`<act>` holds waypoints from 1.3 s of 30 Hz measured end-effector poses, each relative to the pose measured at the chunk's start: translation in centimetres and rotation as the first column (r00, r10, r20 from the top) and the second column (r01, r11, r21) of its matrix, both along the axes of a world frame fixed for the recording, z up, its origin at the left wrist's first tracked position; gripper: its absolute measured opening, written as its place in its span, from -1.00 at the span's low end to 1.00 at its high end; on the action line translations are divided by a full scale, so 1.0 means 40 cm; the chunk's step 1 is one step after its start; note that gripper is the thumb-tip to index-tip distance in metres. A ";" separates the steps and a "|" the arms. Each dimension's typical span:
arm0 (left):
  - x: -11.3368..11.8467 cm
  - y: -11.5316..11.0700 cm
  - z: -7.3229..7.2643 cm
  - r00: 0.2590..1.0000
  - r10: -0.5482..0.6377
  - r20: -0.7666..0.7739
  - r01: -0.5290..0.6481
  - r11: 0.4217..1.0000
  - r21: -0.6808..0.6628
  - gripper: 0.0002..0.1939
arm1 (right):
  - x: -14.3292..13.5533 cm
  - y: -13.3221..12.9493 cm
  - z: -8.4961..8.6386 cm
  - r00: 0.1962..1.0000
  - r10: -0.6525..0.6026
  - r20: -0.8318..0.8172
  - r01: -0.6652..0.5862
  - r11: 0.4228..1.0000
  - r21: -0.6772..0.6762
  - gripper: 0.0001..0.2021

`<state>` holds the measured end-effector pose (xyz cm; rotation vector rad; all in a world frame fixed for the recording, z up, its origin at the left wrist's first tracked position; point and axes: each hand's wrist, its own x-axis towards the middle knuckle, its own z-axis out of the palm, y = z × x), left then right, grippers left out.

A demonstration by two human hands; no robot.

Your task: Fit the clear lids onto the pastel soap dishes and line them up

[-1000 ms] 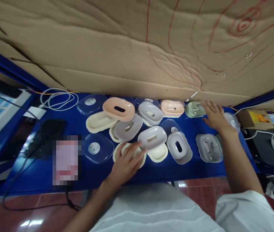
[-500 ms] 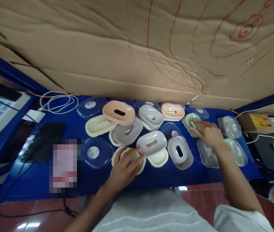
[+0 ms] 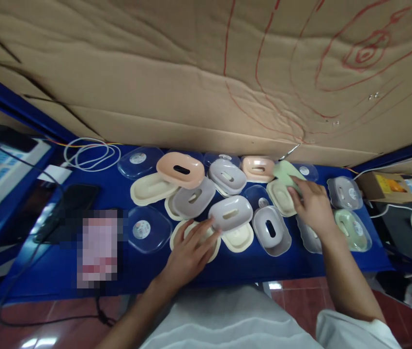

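Note:
My right hand point(image 3: 312, 201) grips a green soap dish part point(image 3: 288, 173), lifted and tilted, slightly blurred. Beneath it lies a pale tray point(image 3: 281, 198). My left hand point(image 3: 193, 247) rests with fingers spread over a cream tray point(image 3: 180, 233), its fingertips at the edge of a light lilac slotted dish point(image 3: 229, 214). That dish overlaps another cream tray point(image 3: 239, 238). A greyish slotted dish point(image 3: 194, 198) and a peach one point(image 3: 180, 169) lie behind my left hand. Right of the lilac dish is a grey dish set point(image 3: 270, 229).
Clear lids point(image 3: 148, 230) lie among the dishes on the blue table point(image 3: 238, 271). Lidded grey point(image 3: 344, 193) and green point(image 3: 353, 229) dishes sit at the right. A cardboard wall point(image 3: 136, 97) rises behind; a coiled white cable point(image 3: 91, 154) and a blurred-out pink item point(image 3: 99, 247) are at the left.
My right hand has raised the green part and tilted it, uncovering the pale tray below. My left hand stays nearly in place.

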<state>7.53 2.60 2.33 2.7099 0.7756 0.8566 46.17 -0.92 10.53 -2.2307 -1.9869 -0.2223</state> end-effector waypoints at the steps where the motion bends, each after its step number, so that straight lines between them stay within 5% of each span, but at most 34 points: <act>1: 0.004 0.002 0.002 1.000 -0.003 -0.025 0.003 1.000 0.003 -0.57 | -0.024 0.009 0.009 0.995 0.101 -0.021 -0.101 0.995 -0.012 -0.56; 3: 0.010 0.003 0.006 0.998 0.000 -0.060 0.001 1.000 0.010 -0.57 | -0.054 0.012 0.028 0.972 0.229 -0.045 -0.230 0.973 -0.030 -0.56; 5: 0.013 0.001 0.008 0.998 -0.004 -0.062 0.004 1.000 0.012 -0.57 | -0.058 -0.021 0.040 0.980 0.196 -0.034 -0.197 0.980 -0.023 -0.52; 8: 0.008 -0.006 0.006 0.999 -0.027 -0.026 0.027 1.000 0.006 -0.55 | -0.039 -0.149 0.026 0.996 -0.088 0.008 0.088 0.995 -0.036 -0.47; 11: 0.003 -0.009 0.004 0.998 -0.051 0.033 0.052 0.999 -0.006 -0.55 | -0.019 -0.299 -0.037 0.913 -0.404 0.046 0.407 0.906 -0.117 -0.21; 13: 0.004 -0.006 0.005 0.996 -0.065 0.064 0.066 0.998 -0.012 -0.56 | -0.005 -0.362 -0.085 0.879 -0.475 -0.028 0.470 0.876 -0.105 -0.11; 17: 0.014 -0.004 0.019 0.990 -0.088 0.108 0.091 0.996 -0.022 -0.60 | 0.026 -0.386 -0.132 0.824 -0.494 -0.277 0.533 0.841 0.089 -0.25; 21: 0.035 -0.025 0.057 0.961 -0.076 0.264 0.128 0.974 -0.184 -0.57 | -0.006 -0.362 -0.109 0.632 -0.460 -0.623 0.621 0.782 0.053 -0.33; 24: 0.077 -0.044 0.098 0.903 0.018 0.430 0.237 0.814 -0.531 -0.39 | -0.114 -0.322 -0.070 0.587 -0.260 -0.766 0.498 0.863 0.089 -0.34; 26: 0.109 -0.047 0.122 0.859 0.052 0.509 0.359 0.647 -0.672 -0.06 | -0.202 -0.274 -0.039 0.629 -0.027 -0.777 0.244 0.956 0.165 -0.31; 28: 0.129 -0.039 0.135 0.839 0.103 0.534 0.386 0.580 -0.718 0.08 | -0.271 -0.208 -0.014 0.583 0.206 -0.786 -0.086 0.977 0.193 -0.29; 30: 0.129 -0.025 0.135 0.834 0.176 0.523 0.318 0.620 -0.717 0.05 | -0.301 -0.127 -0.001 0.473 0.325 -0.819 -0.281 0.936 0.210 -0.33; 32: 0.113 -0.008 0.127 0.820 0.255 0.512 0.211 0.697 -0.685 0.00 | -0.293 -0.045 -0.004 0.440 0.344 -0.829 -0.261 0.933 0.248 -0.39; 35: 0.082 0.010 0.110 0.784 0.354 0.510 0.073 0.763 -0.642 -0.07 | -0.264 0.057 -0.025 0.637 0.288 -0.715 -0.179 0.957 0.227 -0.41; 37: 0.071 0.017 0.103 0.759 0.401 0.514 0.023 0.771 -0.636 -0.12 | -0.265 0.096 -0.036 0.763 0.286 -0.580 -0.240 0.958 0.157 -0.37; 39: 0.068 0.022 0.100 0.741 0.421 0.524 0.010 0.772 -0.635 -0.12 | -0.288 0.109 -0.033 0.748 0.395 -0.534 -0.399 0.910 0.114 -0.35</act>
